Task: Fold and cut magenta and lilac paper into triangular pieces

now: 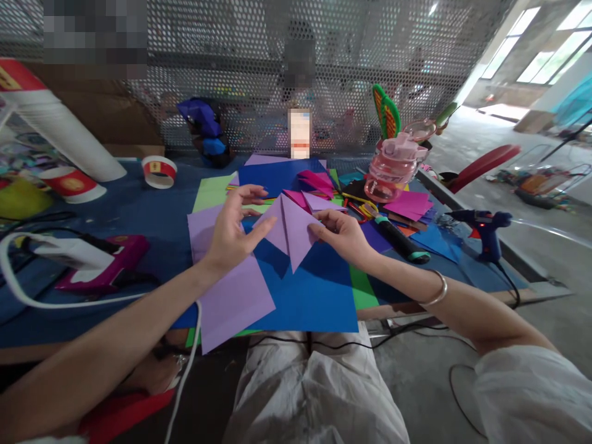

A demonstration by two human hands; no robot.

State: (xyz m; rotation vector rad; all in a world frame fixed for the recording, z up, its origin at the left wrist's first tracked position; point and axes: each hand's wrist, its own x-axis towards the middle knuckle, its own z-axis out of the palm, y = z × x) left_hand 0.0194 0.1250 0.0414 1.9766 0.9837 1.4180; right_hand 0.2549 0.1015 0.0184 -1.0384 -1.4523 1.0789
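Both hands were up over the bench [139,209], holding one folded lilac paper piece [290,231] between them, point facing 6 o'clock. Left hand [234,229] pinched its left edge with thumb and fingertips, other fingers spread loose. Right hand [342,233] gripped the right edge, fingers curled, silver bangle [437,295] on that wrist.

Piece was held just above a blue paper sheet [314,290], which lay partly over a flat lilac sheet [231,296] at 8 o'clock of the fold. Green sheet [213,192] poked out at 11 o'clock. Magenta paper bits [317,182] sat at 12 o'clock, just beyond the fold.

At 3 o'clock: black-and-teal tool [401,239] near the right hand, blue glue gun [483,225] further out at the bench edge. Pink water bottle [393,169] at 1 o'clock. At 9 o'clock: magenta glue gun [108,265] with white cable [28,296], well apart from the left hand. Red-and-white tape roll [158,171] at 10 o'clock.
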